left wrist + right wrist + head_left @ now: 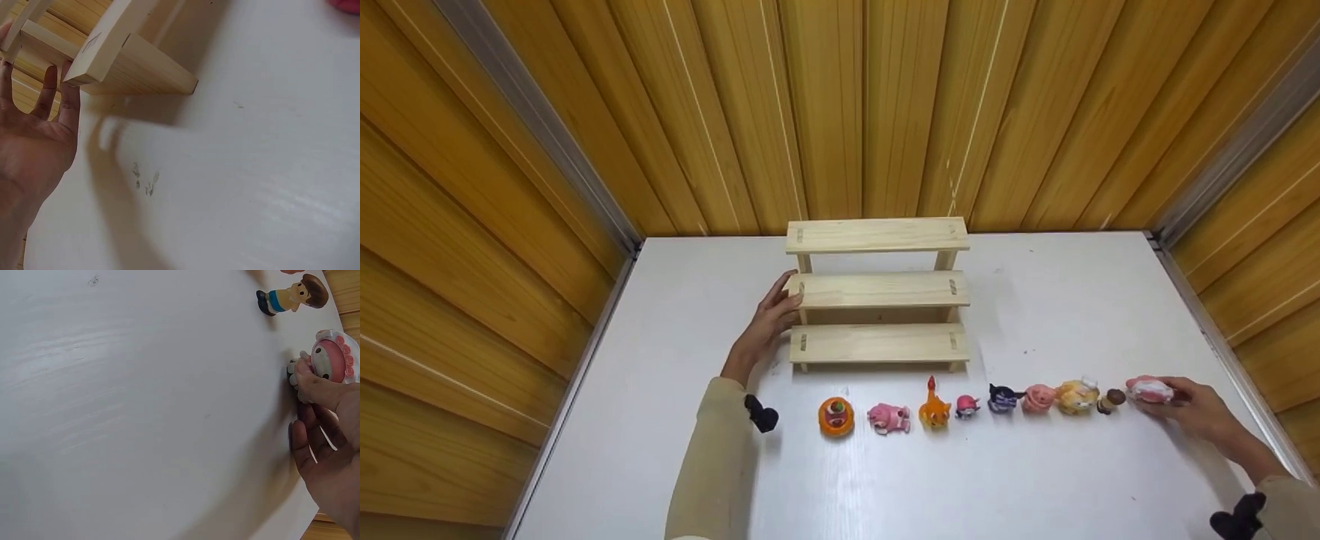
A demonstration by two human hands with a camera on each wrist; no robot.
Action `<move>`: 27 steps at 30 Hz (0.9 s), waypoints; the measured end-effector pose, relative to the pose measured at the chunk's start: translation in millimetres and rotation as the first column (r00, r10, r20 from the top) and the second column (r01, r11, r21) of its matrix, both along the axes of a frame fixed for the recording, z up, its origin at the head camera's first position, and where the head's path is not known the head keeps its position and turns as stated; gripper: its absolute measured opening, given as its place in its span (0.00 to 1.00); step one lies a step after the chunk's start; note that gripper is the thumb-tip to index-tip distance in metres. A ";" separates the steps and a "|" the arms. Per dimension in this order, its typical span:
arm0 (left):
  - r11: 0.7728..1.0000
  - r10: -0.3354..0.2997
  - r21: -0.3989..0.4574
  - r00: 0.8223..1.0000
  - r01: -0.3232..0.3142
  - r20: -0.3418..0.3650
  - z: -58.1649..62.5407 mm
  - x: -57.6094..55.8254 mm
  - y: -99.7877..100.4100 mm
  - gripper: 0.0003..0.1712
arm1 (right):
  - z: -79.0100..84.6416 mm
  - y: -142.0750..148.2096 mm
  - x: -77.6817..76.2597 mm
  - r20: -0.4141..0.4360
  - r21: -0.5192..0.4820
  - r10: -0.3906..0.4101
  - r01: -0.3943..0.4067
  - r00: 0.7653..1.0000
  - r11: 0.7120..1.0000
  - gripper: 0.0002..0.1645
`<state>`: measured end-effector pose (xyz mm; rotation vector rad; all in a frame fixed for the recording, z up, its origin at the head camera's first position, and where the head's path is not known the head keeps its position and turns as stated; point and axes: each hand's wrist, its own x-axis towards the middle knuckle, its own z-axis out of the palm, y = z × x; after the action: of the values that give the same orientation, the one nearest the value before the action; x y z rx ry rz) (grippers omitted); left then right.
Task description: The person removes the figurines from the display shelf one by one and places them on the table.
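Observation:
A three-step wooden display shelf (pixel 879 343) stands against the back of the table. My left hand (pixel 769 324) grips its left end at the middle step; in the left wrist view the fingers (pixel 68 104) reach round the wood. At the right end of a row of toy figures, my right hand (pixel 1198 409) pinches a pink-and-white figurine (pixel 1149 389). Seen from the right wrist, the thumb lies across the front of this figurine (pixel 329 363), below its pink hood with rosettes. Beside it stands a small brown-haired doll (pixel 292 297) in a yellow top and blue shorts.
Along the row in front of the shelf are an orange round figure (pixel 836 417), a pink bear-like figure (pixel 889 418), an orange figure with a flame-tipped tail (pixel 934 411) and several more. Wood-panelled walls (pixel 862 112) enclose the white table (pixel 930 480) at the back and sides.

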<state>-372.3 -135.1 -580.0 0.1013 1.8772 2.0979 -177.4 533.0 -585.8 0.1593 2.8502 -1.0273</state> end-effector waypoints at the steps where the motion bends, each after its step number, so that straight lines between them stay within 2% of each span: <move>1: 1.000 -0.005 0.002 1.000 0.005 0.002 -0.4 -0.2 -0.4 0.37 | -1.0 0.9 0.6 0.000 -0.007 0.007 -0.007 1.000 1.000 0.38; 8: 0.999 -0.034 0.005 0.999 0.034 -0.010 -2.6 -2.5 -3.7 0.38 | -7.0 1.9 4.2 -0.018 -0.069 0.018 -0.019 1.000 0.997 0.36; 19: 1.000 -0.027 -0.004 1.000 0.027 -0.014 2.0 -6.9 -2.6 0.36 | 2.0 2.0 -5.3 0.101 0.008 0.057 -0.059 0.993 0.998 0.40; 27: 1.000 -0.026 -0.003 1.000 0.026 -0.007 2.1 -9.8 0.0 0.37 | 6.1 5.0 -8.6 0.152 0.004 0.069 -0.070 0.986 0.998 0.43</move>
<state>-382.2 -135.1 -577.9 0.1309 1.8733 2.0800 -186.0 538.0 -579.7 0.1316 2.7039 -0.9453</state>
